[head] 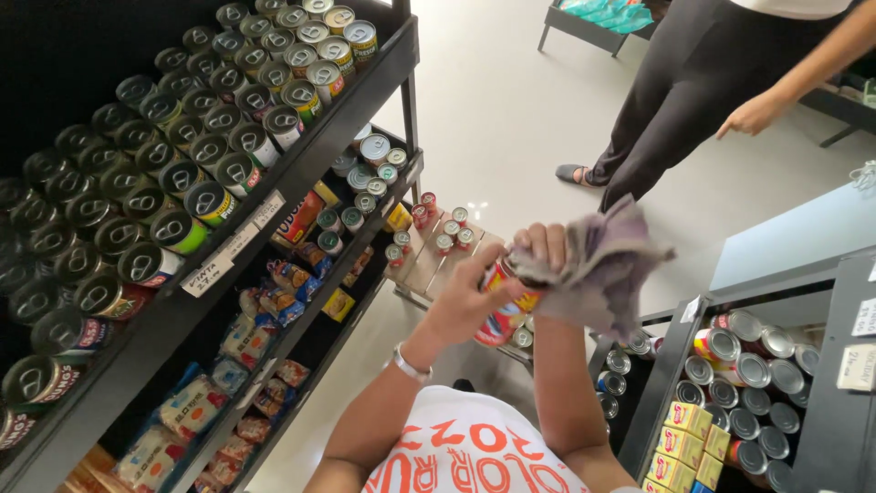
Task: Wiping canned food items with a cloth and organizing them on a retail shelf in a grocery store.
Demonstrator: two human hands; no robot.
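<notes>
My left hand [465, 297] grips a red tin can [504, 310] held out in front of my chest. My right hand [544, 248] presses a crumpled grey cloth [604, 269] against the top of that can. A silver watch [410, 363] sits on my left wrist. Both hands hover in the aisle between two shelf units.
A black shelf unit [301, 169] on the left carries rows of tin cans [196, 137] above and packets [265, 310] below. A second black shelf [680, 361] with cans and yellow boxes [686, 438] stands at the right. Small cans [447, 233] rest on a low wooden crate. Another person [703, 82] stands ahead.
</notes>
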